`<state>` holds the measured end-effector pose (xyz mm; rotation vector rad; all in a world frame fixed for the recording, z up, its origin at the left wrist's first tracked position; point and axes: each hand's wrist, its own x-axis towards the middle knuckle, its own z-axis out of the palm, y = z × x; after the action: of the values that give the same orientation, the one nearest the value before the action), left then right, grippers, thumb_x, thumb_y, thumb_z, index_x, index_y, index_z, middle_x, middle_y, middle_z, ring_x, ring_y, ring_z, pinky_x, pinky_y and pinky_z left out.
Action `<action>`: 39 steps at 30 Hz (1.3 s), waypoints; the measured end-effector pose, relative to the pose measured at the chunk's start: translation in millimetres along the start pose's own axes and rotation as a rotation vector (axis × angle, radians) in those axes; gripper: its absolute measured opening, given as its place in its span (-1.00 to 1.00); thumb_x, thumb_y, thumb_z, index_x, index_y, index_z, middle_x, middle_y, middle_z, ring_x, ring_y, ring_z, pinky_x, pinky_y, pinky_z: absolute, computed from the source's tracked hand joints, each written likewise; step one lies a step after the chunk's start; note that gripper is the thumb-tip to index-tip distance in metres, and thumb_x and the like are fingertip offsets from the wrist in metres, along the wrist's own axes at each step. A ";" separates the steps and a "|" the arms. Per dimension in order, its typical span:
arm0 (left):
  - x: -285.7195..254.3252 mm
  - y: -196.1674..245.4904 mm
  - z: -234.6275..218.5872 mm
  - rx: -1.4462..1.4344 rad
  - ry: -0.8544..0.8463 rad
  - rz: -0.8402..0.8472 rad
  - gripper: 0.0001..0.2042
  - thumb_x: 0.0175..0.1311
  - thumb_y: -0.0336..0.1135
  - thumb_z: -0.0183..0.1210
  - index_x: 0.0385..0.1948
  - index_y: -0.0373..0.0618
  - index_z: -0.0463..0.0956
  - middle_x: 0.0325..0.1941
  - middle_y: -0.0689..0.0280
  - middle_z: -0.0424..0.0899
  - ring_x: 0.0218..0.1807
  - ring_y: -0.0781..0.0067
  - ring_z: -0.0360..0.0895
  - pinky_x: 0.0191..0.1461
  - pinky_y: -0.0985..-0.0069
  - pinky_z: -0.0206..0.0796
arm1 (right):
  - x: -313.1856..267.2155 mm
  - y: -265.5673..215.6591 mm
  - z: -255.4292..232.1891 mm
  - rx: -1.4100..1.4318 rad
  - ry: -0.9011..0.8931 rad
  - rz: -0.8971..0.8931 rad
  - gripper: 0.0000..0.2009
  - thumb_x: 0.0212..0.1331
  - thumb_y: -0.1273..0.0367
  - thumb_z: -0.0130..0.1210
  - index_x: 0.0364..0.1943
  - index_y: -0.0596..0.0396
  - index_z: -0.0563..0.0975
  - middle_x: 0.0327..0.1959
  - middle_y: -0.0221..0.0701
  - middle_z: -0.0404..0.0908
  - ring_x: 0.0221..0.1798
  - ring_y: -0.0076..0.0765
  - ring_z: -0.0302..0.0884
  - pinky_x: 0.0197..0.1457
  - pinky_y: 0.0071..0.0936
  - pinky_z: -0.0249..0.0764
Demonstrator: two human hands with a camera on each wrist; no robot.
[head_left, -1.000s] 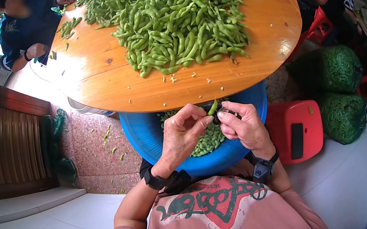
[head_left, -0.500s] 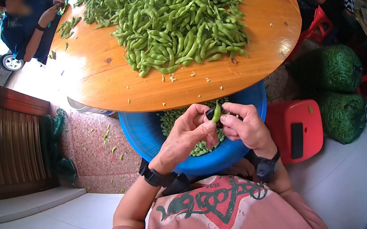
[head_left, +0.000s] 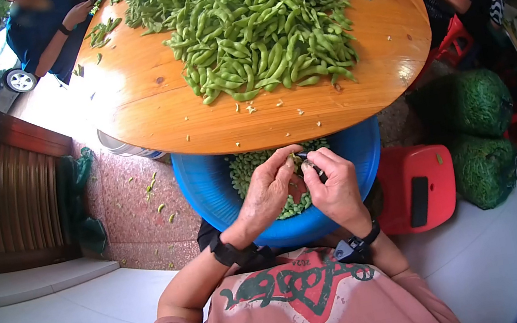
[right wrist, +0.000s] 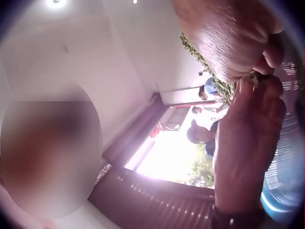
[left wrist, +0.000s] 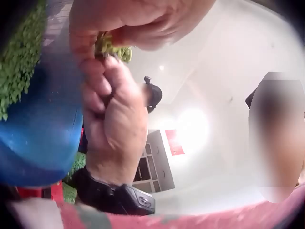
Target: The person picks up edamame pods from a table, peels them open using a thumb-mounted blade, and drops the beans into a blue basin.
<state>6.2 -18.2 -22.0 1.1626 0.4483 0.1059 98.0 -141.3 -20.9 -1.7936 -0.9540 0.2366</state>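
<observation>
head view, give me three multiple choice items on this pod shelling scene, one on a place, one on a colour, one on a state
1. Where is the blue basin?
A. on the round table
B. below the table edge, in front of the person
C. on the red stool

2. What colour is the stool beside the basin?
A. red
B. yellow
C. white

3. What are the two hands doing?
A. resting flat on the table
B. hanging idle
C. pinching a small green pod between them

Answers:
1 B: the table rim overlaps it.
2 A: it is plainly red.
3 C: left hand and right hand meet on the pod over the basin.
</observation>
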 end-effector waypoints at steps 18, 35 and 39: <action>3.1 -16.5 0.7 -0.297 -0.123 -0.125 -0.79 0.54 -0.13 -0.04 -0.11 -0.04 0.44 -0.46 0.49 0.44 -0.51 0.71 0.25 -0.50 0.69 0.05 | 7.8 11.8 -32.0 0.822 -0.169 0.538 -0.89 0.33 0.49 0.05 -0.21 0.27 0.54 -0.47 -0.56 0.43 -0.55 -0.73 0.29 -0.58 -0.71 0.20; 8.3 57.3 -38.7 0.859 -0.187 0.517 -0.90 0.18 -0.50 0.21 -0.29 -0.24 0.63 -0.22 0.20 0.64 -0.20 0.12 0.63 -0.09 0.29 0.47 | -33.3 1.6 -155.9 -0.411 -0.149 0.215 -0.85 0.09 0.57 0.06 -0.24 0.28 0.57 -0.50 -0.12 0.57 -0.50 -0.13 0.55 -0.40 -0.32 0.41; 50.8 86.8 -61.2 1.131 0.262 0.638 -0.89 0.18 -0.49 0.20 -0.27 -0.20 0.63 -0.31 0.21 0.59 -0.28 0.07 0.60 -0.15 0.26 0.44 | -28.9 0.9 -163.0 -0.468 -0.047 0.274 -0.85 0.13 0.56 0.05 -0.22 0.29 0.55 -0.47 -0.11 0.58 -0.46 -0.09 0.56 -0.35 -0.32 0.44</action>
<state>41.0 85.2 22.3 2.4014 0.3404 0.6203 170.9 -276.0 41.9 -2.3628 -0.8394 0.2403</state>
